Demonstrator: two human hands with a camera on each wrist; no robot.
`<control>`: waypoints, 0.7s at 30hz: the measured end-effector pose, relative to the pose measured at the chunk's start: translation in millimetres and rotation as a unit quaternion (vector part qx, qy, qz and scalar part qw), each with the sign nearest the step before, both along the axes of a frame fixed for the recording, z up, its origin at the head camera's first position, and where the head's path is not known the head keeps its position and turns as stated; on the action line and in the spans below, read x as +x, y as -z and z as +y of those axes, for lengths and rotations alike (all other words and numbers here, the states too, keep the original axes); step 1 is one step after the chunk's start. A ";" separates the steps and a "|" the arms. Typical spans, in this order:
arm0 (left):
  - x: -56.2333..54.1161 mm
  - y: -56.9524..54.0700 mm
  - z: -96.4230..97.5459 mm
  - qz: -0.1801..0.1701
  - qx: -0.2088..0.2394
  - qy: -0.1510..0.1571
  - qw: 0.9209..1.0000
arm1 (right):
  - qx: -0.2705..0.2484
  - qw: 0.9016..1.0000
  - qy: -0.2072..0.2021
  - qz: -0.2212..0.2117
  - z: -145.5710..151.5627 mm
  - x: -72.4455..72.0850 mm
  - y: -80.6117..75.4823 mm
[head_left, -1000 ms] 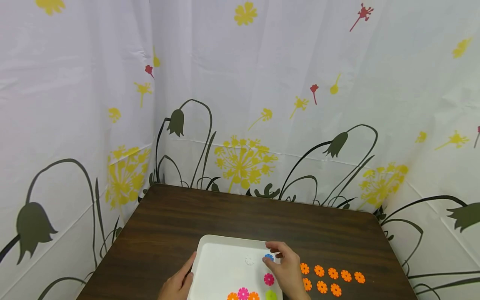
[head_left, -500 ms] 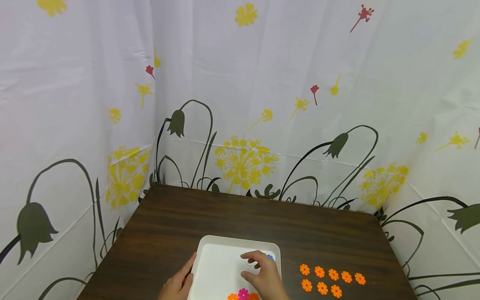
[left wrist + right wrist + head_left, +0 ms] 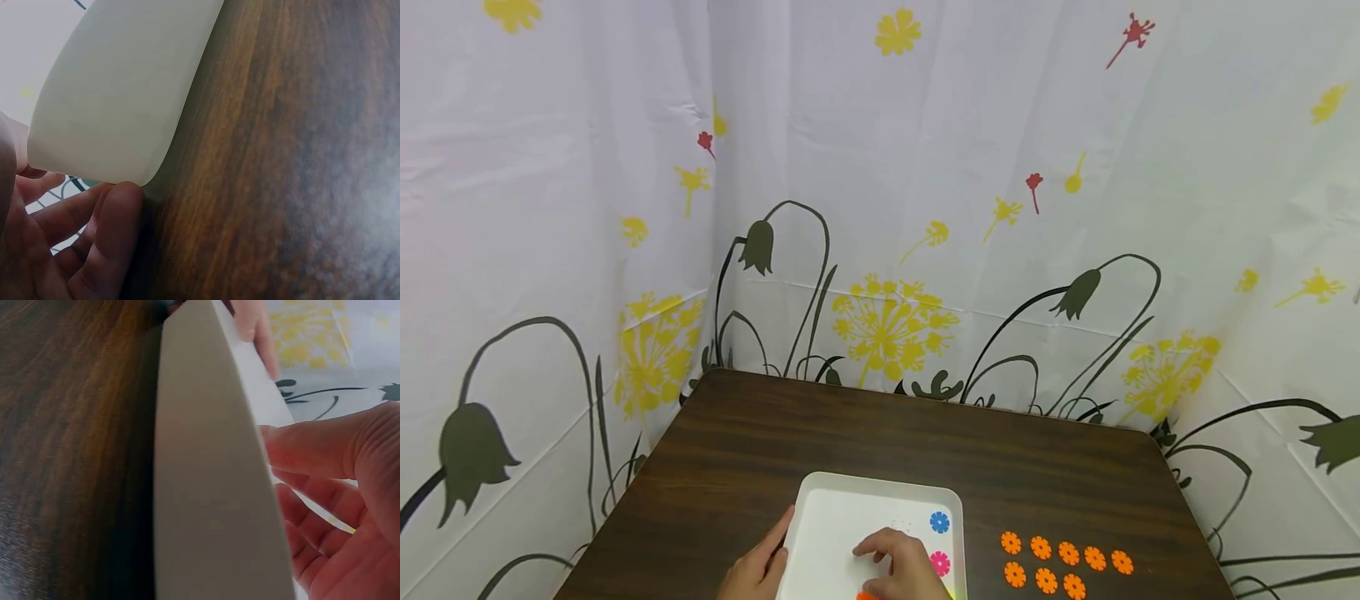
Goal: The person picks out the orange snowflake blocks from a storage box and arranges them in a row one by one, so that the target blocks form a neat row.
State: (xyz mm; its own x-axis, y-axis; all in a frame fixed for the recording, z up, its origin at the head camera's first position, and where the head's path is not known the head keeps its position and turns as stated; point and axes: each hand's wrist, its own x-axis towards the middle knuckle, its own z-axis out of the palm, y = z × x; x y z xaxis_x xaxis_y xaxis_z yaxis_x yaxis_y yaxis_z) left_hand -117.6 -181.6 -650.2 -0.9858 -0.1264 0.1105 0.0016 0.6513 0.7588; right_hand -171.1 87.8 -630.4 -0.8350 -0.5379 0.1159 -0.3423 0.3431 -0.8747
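Observation:
A white tray [image 3: 880, 482] with raised walls stands on the table. My left hand [image 3: 756, 562] holds it at the left side, and the left wrist view has fingers [image 3: 119, 219] against the tray's lower corner. Over the tray's front part hovers my right hand [image 3: 904, 571], thumb and forefinger apart, nothing visible between them. Inside the tray, a blue notched disc [image 3: 940, 522] lies at the back right, with a pink disc [image 3: 940, 563] in front of it. A pale, whitish disc [image 3: 901, 523] blends into the tray floor. An orange disc [image 3: 867, 596] peeks out below the right thumb; other front discs are covered.
Two rows of orange notched discs [image 3: 1068, 553] lie on the dark wooden table [image 3: 850, 433] to the right of the tray. A white curtain [image 3: 970, 125] printed with flowers hangs behind and at both sides of the table.
My right hand has moved left and toward me, from over the blue disc, past the whitish one, to the tray's front. My left hand has stayed on the tray.

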 end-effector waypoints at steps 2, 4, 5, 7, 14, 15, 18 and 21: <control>0.1 0.6 -0.2 0.000 -0.001 0.000 1.000 | 0.005 1.000 -0.001 -0.023 -1.1 1.0 1.5; 0.0 1.2 -0.4 -0.003 -0.003 0.001 1.000 | 0.014 0.999 -0.006 -0.030 -2.3 1.1 3.3; -0.2 1.4 -0.3 -0.006 -0.002 0.000 1.000 | 0.017 0.999 -0.008 -0.030 -2.8 1.3 4.2; -0.4 1.7 -0.3 -0.012 -0.002 -0.002 1.000 | 0.023 0.999 -0.011 -0.036 -3.8 1.5 5.9; 0.4 0.0 -0.1 -0.006 -0.008 -0.001 1.000 | 0.045 0.996 -0.012 -0.075 -6.4 2.7 10.1; 0.3 0.0 0.1 -0.006 -0.007 -0.001 1.000 | 0.052 0.996 -0.016 -0.070 -6.8 2.5 10.6; -0.5 0.4 0.9 -0.005 -0.001 -0.003 1.000 | 0.069 0.996 -0.029 -0.057 -8.1 1.1 11.3; -0.3 0.8 1.0 -0.005 -0.001 -0.002 1.000 | 0.079 0.995 -0.039 -0.040 -8.7 0.9 11.8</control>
